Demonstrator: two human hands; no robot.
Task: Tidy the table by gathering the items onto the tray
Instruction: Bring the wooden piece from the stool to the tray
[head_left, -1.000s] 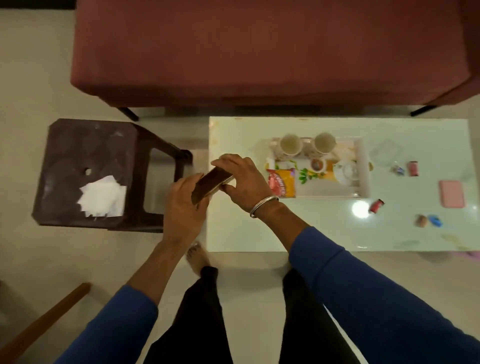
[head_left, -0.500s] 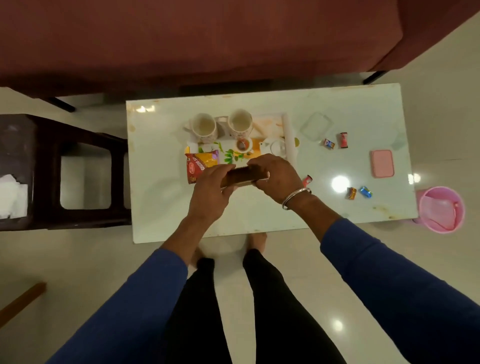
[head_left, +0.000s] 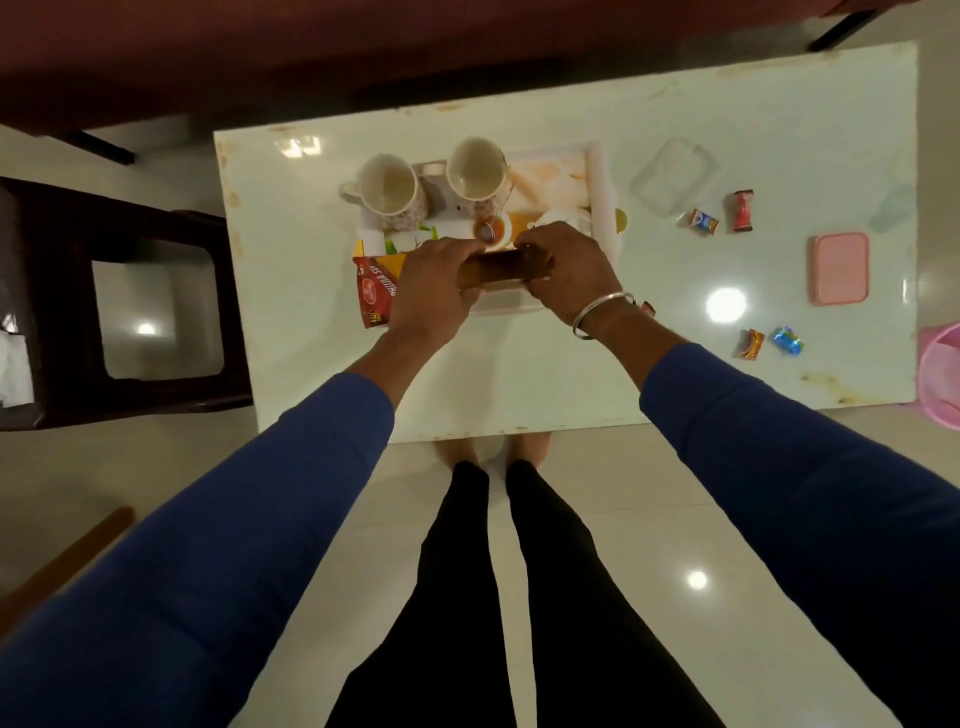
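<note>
A flat brown box is held level over the front half of the white tray. My left hand grips its left end and my right hand grips its right end. On the tray stand two white mugs, a small bowl with a strainer and a red-and-yellow snack packet at its front left corner. Loose wrapped sweets lie on the white table to the right, with two more sweets near the front edge.
A clear lid and a pink box lie on the table's right side. A pink bin stands past the right edge. A dark stool with white tissues stands left. A maroon sofa runs behind.
Both hands carried the brown box from beside the stool rightward to above the tray. The view swung right and came closer to the table.
</note>
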